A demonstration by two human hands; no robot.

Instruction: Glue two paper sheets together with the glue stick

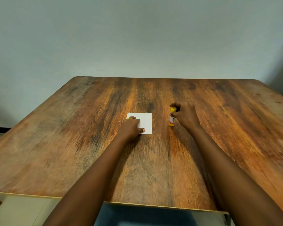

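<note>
Glue stick [172, 119]: upright on its base, right of centre on the table, well back from the near edge. Yellow cap on top, white label with a red band below it, yellow foot. The lettering on the label is too blurred to read.

Right hand [185, 115]: reaches in from the right and grips the stick at its upper part. The fingers curl round the cap from behind and the thumb closes on the near side.

Paper [146, 121]: a small white square lying flat, just left of the glue stick, with a strip of bare wood between them. Only one white surface shows, so it cannot be told whether this is one sheet or two stacked.

Left hand [131, 128]: rests on the left part of the paper and covers its near left corner. The fingers lie on the sheet, slightly bent and holding nothing, and the thumb [143, 130] lies flat along the near edge. A yellow ring [129, 118] shows on one finger.

Both forearms are bare and reach in over the near edge.

Table [219, 128]: brown wood-grain top with dark streaks, pale edge band, rounded far corners.

Surroundings: a plain pale wall [137, 38] behind the table. A dark blue shape shows below the near edge — not identifiable.
</note>
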